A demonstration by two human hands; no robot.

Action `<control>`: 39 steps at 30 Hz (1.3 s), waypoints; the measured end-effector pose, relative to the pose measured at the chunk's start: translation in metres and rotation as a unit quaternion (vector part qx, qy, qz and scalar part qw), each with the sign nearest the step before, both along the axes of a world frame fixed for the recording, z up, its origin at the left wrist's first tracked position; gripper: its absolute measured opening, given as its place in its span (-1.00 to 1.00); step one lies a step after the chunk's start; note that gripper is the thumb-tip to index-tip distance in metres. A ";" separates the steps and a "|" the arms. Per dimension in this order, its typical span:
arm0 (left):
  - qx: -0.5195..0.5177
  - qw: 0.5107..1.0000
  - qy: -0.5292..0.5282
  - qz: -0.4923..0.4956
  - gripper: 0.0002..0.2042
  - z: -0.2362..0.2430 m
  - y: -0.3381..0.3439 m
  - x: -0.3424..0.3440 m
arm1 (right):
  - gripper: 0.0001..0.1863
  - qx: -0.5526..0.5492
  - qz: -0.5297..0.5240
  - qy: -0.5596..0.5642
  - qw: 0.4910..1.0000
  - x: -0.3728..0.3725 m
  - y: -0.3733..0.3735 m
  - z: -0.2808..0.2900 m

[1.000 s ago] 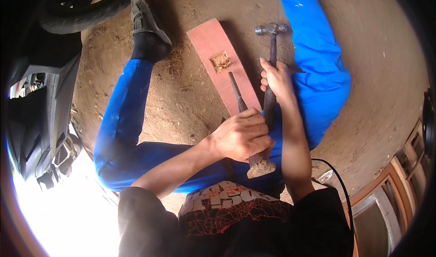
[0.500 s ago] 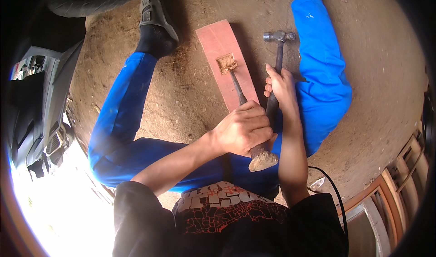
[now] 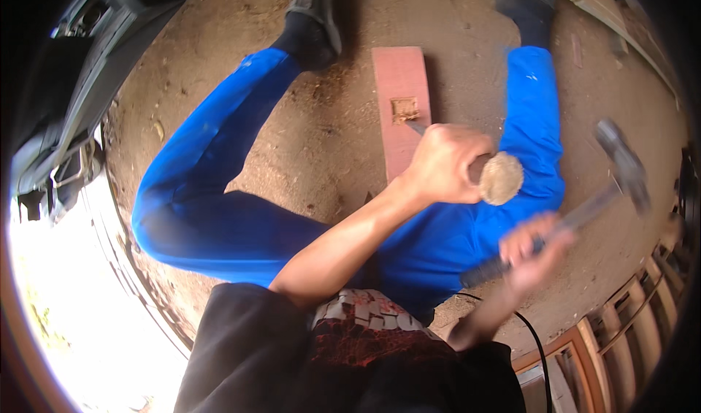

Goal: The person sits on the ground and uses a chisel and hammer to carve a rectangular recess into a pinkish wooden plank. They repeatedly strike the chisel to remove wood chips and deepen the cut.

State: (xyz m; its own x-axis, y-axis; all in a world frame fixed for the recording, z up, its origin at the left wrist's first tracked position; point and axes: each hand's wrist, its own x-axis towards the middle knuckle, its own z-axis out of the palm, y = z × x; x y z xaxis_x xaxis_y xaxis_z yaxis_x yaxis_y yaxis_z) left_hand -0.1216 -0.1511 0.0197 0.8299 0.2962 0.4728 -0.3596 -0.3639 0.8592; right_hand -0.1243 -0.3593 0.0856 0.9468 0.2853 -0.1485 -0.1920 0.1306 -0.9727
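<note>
My left hand is closed round a chisel, its pale, battered handle end facing up toward me and its blade reaching into a square recess with loose chips in a pinkish wooden board. The board lies on the ground between my blue-trousered legs. At the lower right my right hand, blurred by motion, grips a hammer by its handle, with the head swung out to the right of my right leg.
A dark vehicle body stands at the left beside a glaring bright area. A thin black cable runs at the lower right, near wooden frames. A wooden strip lies beyond my right foot, on the dirt ground.
My right hand has swung the hammer down-right, away from the board. My left hand has moved up and right, tilting the chisel more upright. The view and my right leg have shifted.
</note>
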 end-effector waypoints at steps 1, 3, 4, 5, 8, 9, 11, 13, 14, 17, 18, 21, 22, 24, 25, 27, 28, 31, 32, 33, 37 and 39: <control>-0.001 1.000 -0.010 0.009 -0.78 -0.001 -0.001 0.002 | -0.48 -0.074 -0.045 -0.081 0.993 -0.020 -0.018 0.014; 0.018 1.000 0.008 0.012 -0.76 -0.003 -0.004 0.002 | -0.54 -0.011 -0.077 -0.143 0.987 -0.058 -0.011 0.046; 0.024 1.000 0.012 0.010 -0.74 -0.004 -0.008 0.004 | -0.51 -0.100 -0.086 -0.159 0.978 -0.075 -0.017 0.050; 0.012 1.000 0.019 0.013 -0.77 -0.005 -0.010 0.005 | -0.51 -0.144 -0.073 -0.153 0.975 -0.088 -0.020 0.049; 0.033 0.999 0.037 0.023 -0.77 -0.006 -0.015 0.007 | -0.50 -0.285 0.037 -0.035 0.957 -0.084 -0.026 0.065; 0.019 0.999 0.032 0.022 -0.77 -0.008 -0.021 0.003 | -0.49 -0.337 0.079 0.024 0.938 -0.084 -0.029 0.073; 0.012 0.999 0.009 0.030 -0.77 -0.011 -0.015 0.005 | -0.48 -0.258 0.022 -0.039 0.965 -0.085 -0.046 0.072; 0.014 0.999 0.023 0.027 -0.77 -0.007 -0.013 0.003 | -0.46 -0.233 -0.048 -0.156 0.959 -0.083 -0.039 0.086; 0.016 0.999 0.031 0.026 -0.77 -0.005 -0.013 0.001 | -0.46 -0.166 -0.106 -0.186 0.963 -0.079 -0.041 0.089; 0.014 0.999 0.038 0.027 -0.78 -0.003 -0.011 0.001 | -0.52 0.070 -0.052 -0.276 0.957 -0.071 -0.023 0.077; 0.013 0.999 0.044 0.025 -0.78 -0.002 -0.010 0.001 | -0.52 -0.094 0.006 -0.242 0.966 -0.072 -0.029 0.065; -0.017 0.999 0.028 0.042 -0.75 -0.006 -0.011 0.001 | -0.51 -0.320 -0.032 0.099 0.942 -0.076 -0.018 0.066; -0.014 0.998 0.038 0.038 -0.74 -0.008 -0.013 -0.006 | -0.49 -0.311 -0.070 0.088 0.944 -0.079 -0.018 0.077; 0.003 0.998 0.041 0.044 -0.73 -0.009 -0.005 -0.004 | -0.46 -0.279 -0.137 0.049 0.949 -0.072 -0.016 0.083; 0.006 0.998 0.042 0.043 -0.74 -0.009 -0.003 -0.002 | -0.43 -0.298 -0.163 -0.049 0.939 -0.071 -0.019 0.084; 0.011 0.997 0.066 0.034 -0.76 -0.003 -0.005 -0.001 | -0.45 -0.157 -0.153 -0.177 0.959 -0.070 -0.017 0.088; 0.017 0.997 0.074 0.028 -0.77 -0.002 -0.005 0.000 | -0.47 -0.079 -0.150 -0.241 0.956 -0.069 -0.014 0.088; 0.008 0.997 0.065 0.035 -0.79 -0.005 -0.011 0.000 | -0.49 -0.286 0.061 -0.207 0.934 -0.083 -0.023 0.047; 0.008 0.997 0.062 0.036 -0.79 -0.006 -0.012 0.001 | -0.49 -0.425 0.117 -0.166 0.882 -0.087 -0.024 0.043; 0.011 0.997 0.059 0.037 -0.79 -0.007 -0.011 0.001 | -0.49 -0.375 0.055 -0.094 0.921 -0.091 -0.019 0.045; 0.036 0.998 0.049 0.020 -0.79 -0.008 -0.008 -0.001 | -0.49 -0.241 -0.103 -0.022 0.965 -0.087 -0.010 0.051; 0.075 0.996 0.030 -0.045 -0.81 -0.005 -0.010 -0.006 | -0.48 -0.239 -0.137 -0.093 0.957 -0.080 -0.011 0.052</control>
State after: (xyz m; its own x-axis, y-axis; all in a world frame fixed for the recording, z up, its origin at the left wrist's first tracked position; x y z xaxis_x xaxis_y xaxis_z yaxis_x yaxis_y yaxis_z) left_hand -0.1281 -0.1609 0.0150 0.8780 0.1484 0.4551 -0.3467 -0.4583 0.8184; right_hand -0.2044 -0.3703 0.1373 0.9991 -0.0356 -0.0228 -0.0329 -0.3171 -0.9478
